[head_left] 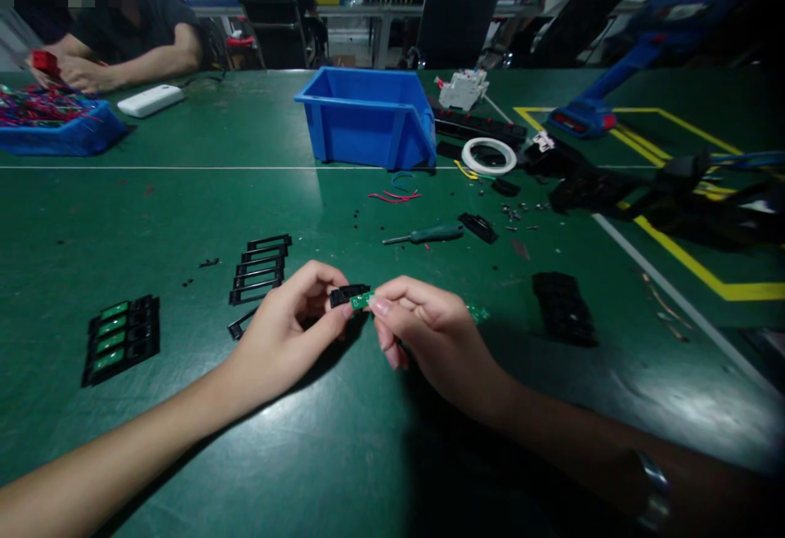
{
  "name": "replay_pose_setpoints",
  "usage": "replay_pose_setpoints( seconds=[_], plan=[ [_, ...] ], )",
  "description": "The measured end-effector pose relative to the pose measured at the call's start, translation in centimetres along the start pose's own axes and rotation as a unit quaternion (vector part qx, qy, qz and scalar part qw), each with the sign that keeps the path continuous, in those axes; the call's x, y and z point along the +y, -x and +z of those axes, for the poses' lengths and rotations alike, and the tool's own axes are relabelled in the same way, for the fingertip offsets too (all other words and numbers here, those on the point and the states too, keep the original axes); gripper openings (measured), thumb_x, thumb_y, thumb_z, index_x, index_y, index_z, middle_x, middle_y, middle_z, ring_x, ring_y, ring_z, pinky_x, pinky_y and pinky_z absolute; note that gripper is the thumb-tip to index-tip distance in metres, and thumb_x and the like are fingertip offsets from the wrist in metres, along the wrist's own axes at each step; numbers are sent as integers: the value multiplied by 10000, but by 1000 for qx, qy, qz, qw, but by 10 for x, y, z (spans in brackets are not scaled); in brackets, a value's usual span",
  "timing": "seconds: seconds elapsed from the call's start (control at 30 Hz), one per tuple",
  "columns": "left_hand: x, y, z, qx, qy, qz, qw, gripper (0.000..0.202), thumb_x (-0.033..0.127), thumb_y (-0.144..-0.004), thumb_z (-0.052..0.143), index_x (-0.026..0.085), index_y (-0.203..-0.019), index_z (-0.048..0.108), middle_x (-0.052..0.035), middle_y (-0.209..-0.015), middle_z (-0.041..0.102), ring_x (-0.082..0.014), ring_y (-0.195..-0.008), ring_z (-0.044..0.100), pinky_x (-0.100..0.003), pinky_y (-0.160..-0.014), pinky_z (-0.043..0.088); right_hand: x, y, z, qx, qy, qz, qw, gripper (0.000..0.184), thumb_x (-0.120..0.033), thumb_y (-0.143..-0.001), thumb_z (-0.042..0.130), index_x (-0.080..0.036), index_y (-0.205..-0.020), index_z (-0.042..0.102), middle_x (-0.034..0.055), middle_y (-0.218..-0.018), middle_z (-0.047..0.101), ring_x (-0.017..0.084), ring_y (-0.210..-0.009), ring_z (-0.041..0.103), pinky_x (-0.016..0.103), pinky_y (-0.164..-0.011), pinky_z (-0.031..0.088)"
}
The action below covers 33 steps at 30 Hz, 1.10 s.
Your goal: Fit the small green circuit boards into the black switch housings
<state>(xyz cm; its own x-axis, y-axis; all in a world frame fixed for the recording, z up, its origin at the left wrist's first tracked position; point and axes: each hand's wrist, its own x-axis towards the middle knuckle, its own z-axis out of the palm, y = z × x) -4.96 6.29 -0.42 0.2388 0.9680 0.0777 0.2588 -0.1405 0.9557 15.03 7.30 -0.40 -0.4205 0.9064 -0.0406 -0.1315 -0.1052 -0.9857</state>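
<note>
Between thumb and fingers, my left hand (300,309) holds a small black plastic housing (348,293). My right hand (429,325) pinches a small green circuit board (361,301), which is against the front of the housing; whether it sits inside I cannot tell. More green boards (478,313) lie partly hidden behind my right hand. Left of my left hand is a row of black housings with green boards (111,338). Several thin black frames (261,268) lie just beyond my left wrist. A block of black housings (562,307) rests to the right.
Ahead stands a blue bin (368,121). A green-handled screwdriver (429,234), pink wires (396,196), a white ring roll (489,156) and small screws (513,212) lie on the green table. A blue power tool (589,109) stands at right. Another person's hands (86,74) are at upper left.
</note>
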Motion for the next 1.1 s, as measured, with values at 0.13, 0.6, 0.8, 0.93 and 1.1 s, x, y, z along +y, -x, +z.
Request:
replay_pose_setpoints(
  seconds=[0.13, 0.6, 0.8, 0.93, 1.1],
  plan=[
    [1, 1, 0, -4, 8, -4, 1000, 142, 290, -970, 644, 212, -1054, 560, 27, -800, 611, -109, -690, 594, -236, -641, 466, 0, -1, 0, -6, 4, -2, 1000, 186, -298, -995, 613, -170, -862, 634, -57, -627, 590, 55, -494, 535, 184, -479, 418],
    [6, 3, -2, -22, 10, -13, 1000, 153, 279, -955, 655, 208, -1007, 530, 15, -832, 607, -126, -725, 611, -259, -679, 490, -1, 2, -2, -14, 11, -17, 1000, 193, -324, -998, 607, -177, -875, 634, -36, -672, 606, 79, -540, 539, 226, -521, 413],
    [8, 2, -1, -25, 11, -14, 1000, 124, 233, -950, 650, 207, -994, 537, 21, -844, 614, -115, -739, 608, -246, -683, 482, 3, 4, -5, -5, -11, -19, 1000, 217, -354, -972, 650, -181, -843, 631, -34, -673, 505, 97, -582, 437, 253, -525, 317],
    [10, 1, 0, -23, 5, -13, 1000, 104, 209, -946, 639, 204, -976, 539, 22, -836, 612, -113, -738, 606, -243, -681, 481, 4, 3, -6, -1, -13, -51, 999, 220, -301, -960, 653, -172, -784, 629, -1, -814, 533, 97, -618, 461, 266, -548, 344],
    [10, 1, 0, -21, 0, -18, 1000, 106, 205, -937, 640, 202, -973, 541, 10, -844, 631, -126, -744, 625, -256, -689, 502, 4, 2, -7, -10, -19, -50, 998, 225, -237, -937, 652, -158, -727, 636, 26, -881, 599, 99, -646, 524, 258, -584, 416]
  ],
)
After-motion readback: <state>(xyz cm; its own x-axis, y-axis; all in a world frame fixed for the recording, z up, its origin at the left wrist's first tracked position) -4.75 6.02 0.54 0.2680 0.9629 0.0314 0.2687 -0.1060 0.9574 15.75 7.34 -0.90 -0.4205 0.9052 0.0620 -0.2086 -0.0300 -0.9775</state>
